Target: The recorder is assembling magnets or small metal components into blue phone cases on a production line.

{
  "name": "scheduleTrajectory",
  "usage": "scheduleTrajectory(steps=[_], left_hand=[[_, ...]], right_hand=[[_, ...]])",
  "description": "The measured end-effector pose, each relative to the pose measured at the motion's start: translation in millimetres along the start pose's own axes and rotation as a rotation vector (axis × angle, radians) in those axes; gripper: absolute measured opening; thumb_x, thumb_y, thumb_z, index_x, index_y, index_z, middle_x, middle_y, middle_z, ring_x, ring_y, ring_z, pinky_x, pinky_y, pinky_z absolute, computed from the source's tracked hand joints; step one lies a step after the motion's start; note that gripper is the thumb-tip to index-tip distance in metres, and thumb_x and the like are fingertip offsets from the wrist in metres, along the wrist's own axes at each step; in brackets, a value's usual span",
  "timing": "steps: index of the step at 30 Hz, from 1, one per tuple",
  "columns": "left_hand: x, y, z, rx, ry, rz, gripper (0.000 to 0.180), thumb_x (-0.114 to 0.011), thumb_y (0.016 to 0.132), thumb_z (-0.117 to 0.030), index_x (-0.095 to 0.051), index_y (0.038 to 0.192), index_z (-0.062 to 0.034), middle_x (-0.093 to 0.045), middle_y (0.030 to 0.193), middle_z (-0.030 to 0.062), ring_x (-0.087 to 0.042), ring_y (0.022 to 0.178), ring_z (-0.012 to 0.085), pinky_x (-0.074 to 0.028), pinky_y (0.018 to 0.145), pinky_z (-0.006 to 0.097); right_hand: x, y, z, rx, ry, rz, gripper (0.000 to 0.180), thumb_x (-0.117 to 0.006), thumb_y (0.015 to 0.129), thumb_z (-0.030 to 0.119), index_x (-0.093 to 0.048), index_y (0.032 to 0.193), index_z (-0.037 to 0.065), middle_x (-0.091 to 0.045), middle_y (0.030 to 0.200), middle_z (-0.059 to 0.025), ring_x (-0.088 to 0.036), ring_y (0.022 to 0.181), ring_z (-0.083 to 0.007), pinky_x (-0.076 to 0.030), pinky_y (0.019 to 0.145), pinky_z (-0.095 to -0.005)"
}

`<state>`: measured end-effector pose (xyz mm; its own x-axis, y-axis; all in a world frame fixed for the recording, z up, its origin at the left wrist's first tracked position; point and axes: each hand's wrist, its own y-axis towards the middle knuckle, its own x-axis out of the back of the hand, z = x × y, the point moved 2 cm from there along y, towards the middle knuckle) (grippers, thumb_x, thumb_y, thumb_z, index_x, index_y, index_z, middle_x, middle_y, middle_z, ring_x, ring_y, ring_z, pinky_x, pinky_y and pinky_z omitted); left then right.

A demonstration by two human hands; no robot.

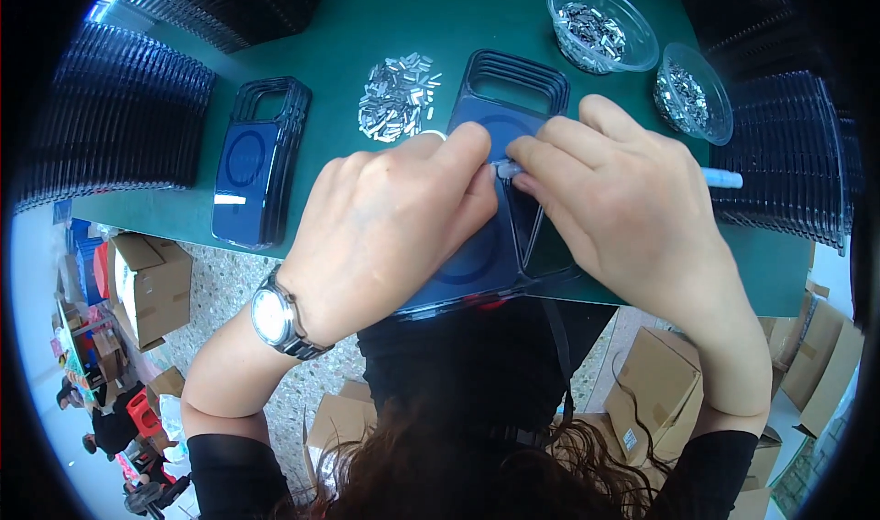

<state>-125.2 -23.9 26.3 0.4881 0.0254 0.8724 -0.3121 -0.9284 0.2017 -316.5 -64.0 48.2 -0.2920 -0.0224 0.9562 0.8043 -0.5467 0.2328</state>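
Note:
Near the front of the table, my left hand (394, 199) is closed, thumb and forefinger pinching the edge of a dark, see-through phone case (524, 222). My right hand (632, 208) grips a slim pale-blue pen-shaped tool (722, 178); its tip meets the case edge between both hands. What lies between my left fingertips is mostly hidden. Under and behind my hands is a stack of phone cases (513, 76) with large camera cut-outs and ring marks on their backs. Beyond my left hand, a pile of small silver metal pieces (396, 98) lies on the green table (440, 16).
Two clear round tubs (600, 27) of small metal pieces stand at the far right. A shorter stack of cases (252, 167) sits at left. Tall rows of dark cases (124, 108) line the left and right sides. Cardboard boxes (151, 286) rest on the speckled floor below.

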Motion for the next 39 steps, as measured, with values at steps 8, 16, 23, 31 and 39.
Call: scheduleTrajectory(steps=[8,16,23,31,39], left_hand=[[31,7,-11,0.021,-0.069,-0.034,0.01,-0.073,0.096,-0.009,-0.066,0.095,-0.0019,-0.066,0.079,0.0168,-0.067,0.069,0.0327,-0.051,0.063,0.037],[78,-7,1,0.471,-1.038,0.534,0.062,-0.079,0.089,-0.034,-0.054,0.132,0.0042,-0.065,0.126,0.0149,-0.062,0.115,0.0181,-0.048,0.1,0.032],[87,-31,16,0.542,-1.037,0.321,0.092,-0.078,0.088,-0.047,-0.038,0.155,0.0008,-0.06,0.137,0.0154,-0.059,0.122,0.0198,-0.044,0.106,0.034],[64,-77,109,0.586,0.301,-0.19,0.078,-0.079,0.089,-0.04,-0.048,0.148,0.0002,-0.06,0.135,0.0283,-0.059,0.124,0.0434,-0.048,0.106,0.049],[56,-84,87,0.682,0.275,-0.126,0.082,-0.084,0.09,-0.037,-0.046,0.152,0.0004,-0.057,0.14,0.0277,-0.056,0.13,0.0411,-0.044,0.112,0.047]], right_hand=[[1,3,-3,0.003,-0.021,-0.224,0.024,-0.08,0.084,0.015,-0.074,0.105,0.005,-0.067,0.094,-0.0045,-0.057,0.077,-0.0247,-0.05,0.062,-0.0344],[14,-10,-8,0.278,-0.125,-0.642,0.04,-0.081,0.09,0.03,-0.072,0.123,0.009,-0.069,0.113,-0.0095,-0.063,0.081,-0.0234,-0.049,0.062,-0.0316],[7,-7,-43,0.211,-0.046,-0.804,0.041,-0.079,0.085,0.003,-0.072,0.126,0.003,-0.074,0.106,-0.0115,-0.065,0.08,-0.0236,-0.049,0.065,-0.0335],[-17,-25,-66,0.046,0.035,-0.774,0.032,-0.075,0.09,-0.003,-0.072,0.122,-0.003,-0.072,0.105,-0.0174,-0.064,0.081,-0.026,-0.049,0.068,-0.0338],[-23,-32,-71,-0.02,0.063,-0.761,0.028,-0.076,0.09,-0.001,-0.073,0.118,-0.003,-0.073,0.103,-0.0159,-0.065,0.081,-0.0263,-0.05,0.069,-0.0338]])
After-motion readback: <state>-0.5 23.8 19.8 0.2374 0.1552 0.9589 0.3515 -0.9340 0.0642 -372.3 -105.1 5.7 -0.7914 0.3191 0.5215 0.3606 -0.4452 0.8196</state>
